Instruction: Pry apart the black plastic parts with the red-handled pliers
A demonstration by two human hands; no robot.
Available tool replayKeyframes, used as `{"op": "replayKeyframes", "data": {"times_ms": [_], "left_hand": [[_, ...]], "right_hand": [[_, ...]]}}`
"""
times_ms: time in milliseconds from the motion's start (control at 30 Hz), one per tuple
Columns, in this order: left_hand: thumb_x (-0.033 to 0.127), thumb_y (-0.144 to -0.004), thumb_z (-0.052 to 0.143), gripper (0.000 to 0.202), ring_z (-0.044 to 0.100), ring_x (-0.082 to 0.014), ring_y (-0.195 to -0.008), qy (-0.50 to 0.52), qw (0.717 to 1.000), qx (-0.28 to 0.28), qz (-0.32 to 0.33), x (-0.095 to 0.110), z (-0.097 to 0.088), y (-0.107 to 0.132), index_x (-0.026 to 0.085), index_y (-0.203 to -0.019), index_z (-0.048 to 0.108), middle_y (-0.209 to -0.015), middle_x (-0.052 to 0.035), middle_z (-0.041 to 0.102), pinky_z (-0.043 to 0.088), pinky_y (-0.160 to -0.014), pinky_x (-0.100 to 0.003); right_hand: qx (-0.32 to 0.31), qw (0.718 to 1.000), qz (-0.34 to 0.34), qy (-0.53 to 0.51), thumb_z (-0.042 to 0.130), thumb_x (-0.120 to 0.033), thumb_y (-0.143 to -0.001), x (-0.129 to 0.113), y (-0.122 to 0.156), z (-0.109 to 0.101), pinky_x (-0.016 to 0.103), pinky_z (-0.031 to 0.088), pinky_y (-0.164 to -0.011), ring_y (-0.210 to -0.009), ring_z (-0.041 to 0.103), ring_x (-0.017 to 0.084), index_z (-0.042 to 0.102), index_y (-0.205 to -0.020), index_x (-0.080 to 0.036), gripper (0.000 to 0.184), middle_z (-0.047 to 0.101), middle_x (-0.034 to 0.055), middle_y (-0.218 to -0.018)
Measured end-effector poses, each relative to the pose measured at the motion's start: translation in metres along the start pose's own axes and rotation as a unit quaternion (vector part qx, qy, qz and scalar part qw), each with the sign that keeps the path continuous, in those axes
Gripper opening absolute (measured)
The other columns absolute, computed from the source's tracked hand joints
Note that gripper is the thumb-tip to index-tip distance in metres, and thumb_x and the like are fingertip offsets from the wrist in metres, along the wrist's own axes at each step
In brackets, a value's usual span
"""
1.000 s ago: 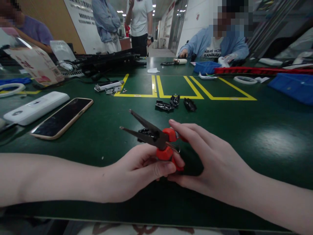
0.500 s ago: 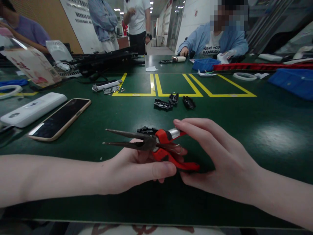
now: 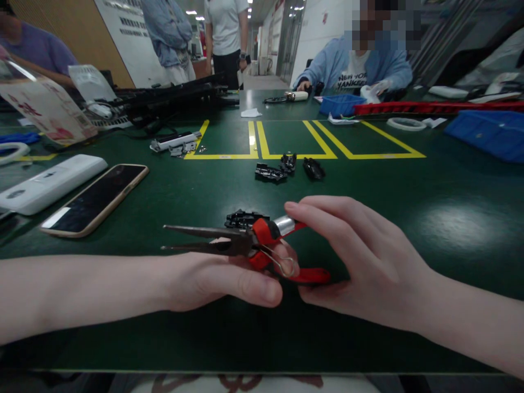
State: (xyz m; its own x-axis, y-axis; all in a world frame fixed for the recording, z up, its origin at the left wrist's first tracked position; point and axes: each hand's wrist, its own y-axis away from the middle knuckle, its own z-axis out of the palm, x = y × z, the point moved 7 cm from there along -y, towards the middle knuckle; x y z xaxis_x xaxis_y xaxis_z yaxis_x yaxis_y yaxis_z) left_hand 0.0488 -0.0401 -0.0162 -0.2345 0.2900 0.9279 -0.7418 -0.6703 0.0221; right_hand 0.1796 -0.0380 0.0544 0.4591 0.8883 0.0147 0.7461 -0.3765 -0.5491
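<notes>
1. Gripping red-handled pliers (image 3: 241, 244) in right hand (image 3: 360, 256): fingers over upper handle end, thumb along lower handle, clamped across both.
2. Supporting near the pivot with left hand (image 3: 221, 278): fingers behind the handles, thumb stretched out in front, apparently off the tool. Can't tell whether clamped.
3. Holding pliers above green table (image 3: 184, 202), between both hands, nose toward the left, jaws apart. Wire spring (image 3: 291, 267) showing between handles.
4. Just past the pivot, on the table: black molded part (image 3: 241, 218), partly covered by pliers.
5. Farther out, near yellow tape (image 3: 295, 156): long black piece (image 3: 270, 172) close beside small black piece (image 3: 289, 163), with rounded black piece (image 3: 314, 168) slightly to the right.
6. Off left: phone (image 3: 98, 199) lying flat, screen up, near white device (image 3: 53, 183).
7. At left tape corner: silver-and-white parts (image 3: 174, 143).
8. Far right: large blue bin (image 3: 487, 136). Across the table: seated co-worker (image 3: 327, 63) in light blue jacket, near smaller blue bin (image 3: 341, 105).
</notes>
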Motion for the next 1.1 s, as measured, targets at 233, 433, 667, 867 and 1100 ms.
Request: {"op": "replayKeyframes", "data": {"times_ms": [233, 433, 667, 867, 1100], "left_hand": [[0.030, -0.082, 0.078, 0.031, 0.051, -0.0115, -0.084, 0.037, 0.999, -0.007, -0.023, 0.001, 0.003, -0.002, 0.024, -0.108, 0.063, -0.100, -0.0001, 0.058, 0.043, -0.076, -0.025], [0.019, -0.080, 0.079, 0.023, 0.051, -0.0083, -0.085, 0.087, 0.996, -0.002, -0.016, 0.002, 0.004, -0.004, 0.023, -0.093, 0.060, -0.103, 0.0018, 0.056, 0.043, -0.078, -0.020], [0.022, -0.072, 0.085, 0.029, 0.050, -0.0108, -0.084, 0.050, 0.996, 0.060, -0.037, 0.003, 0.001, -0.005, 0.017, -0.077, 0.057, -0.089, 0.0014, 0.052, 0.045, -0.079, -0.022], [0.032, -0.079, 0.082, 0.032, 0.052, -0.0106, -0.082, 0.039, 0.996, 0.042, -0.065, -0.002, 0.004, -0.004, 0.018, -0.101, 0.065, -0.091, 0.0009, 0.057, 0.044, -0.076, -0.023], [0.017, -0.079, 0.079, 0.063, 0.055, -0.0090, -0.077, 0.037, 0.994, 0.023, -0.102, -0.010, 0.010, -0.001, 0.026, -0.135, 0.051, -0.089, 0.0009, 0.061, 0.045, -0.069, -0.021]], "right_hand": [[0.022, 0.997, -0.001, 0.072, 0.062, -0.020, -0.076, 0.001, 0.000, 0.003, 0.048, 0.051, -0.093, -0.116, 0.059, 0.034, 0.043, -0.138, -0.016, 0.065, 0.061, 0.0166, -0.128], [0.022, 0.996, -0.013, 0.089, 0.064, -0.029, -0.075, -0.003, -0.001, 0.004, 0.048, 0.049, -0.092, -0.112, 0.060, 0.035, 0.046, -0.137, -0.010, 0.067, 0.063, 0.0191, -0.124], [0.001, 0.995, -0.035, 0.098, 0.064, -0.037, -0.077, -0.009, 0.001, 0.007, 0.050, 0.044, -0.098, -0.114, 0.057, 0.035, 0.045, -0.137, -0.006, 0.071, 0.062, 0.0197, -0.125], [0.008, 0.993, -0.006, 0.119, 0.062, -0.025, -0.075, 0.001, 0.000, 0.010, 0.048, 0.049, -0.088, -0.106, 0.059, 0.035, 0.049, -0.130, -0.006, 0.060, 0.062, 0.0205, -0.119], [0.011, 0.994, 0.017, 0.106, 0.061, -0.031, -0.079, 0.024, -0.003, 0.005, 0.046, 0.054, -0.073, -0.094, 0.064, 0.035, 0.051, -0.123, -0.011, 0.049, 0.065, 0.0194, -0.112]]}}
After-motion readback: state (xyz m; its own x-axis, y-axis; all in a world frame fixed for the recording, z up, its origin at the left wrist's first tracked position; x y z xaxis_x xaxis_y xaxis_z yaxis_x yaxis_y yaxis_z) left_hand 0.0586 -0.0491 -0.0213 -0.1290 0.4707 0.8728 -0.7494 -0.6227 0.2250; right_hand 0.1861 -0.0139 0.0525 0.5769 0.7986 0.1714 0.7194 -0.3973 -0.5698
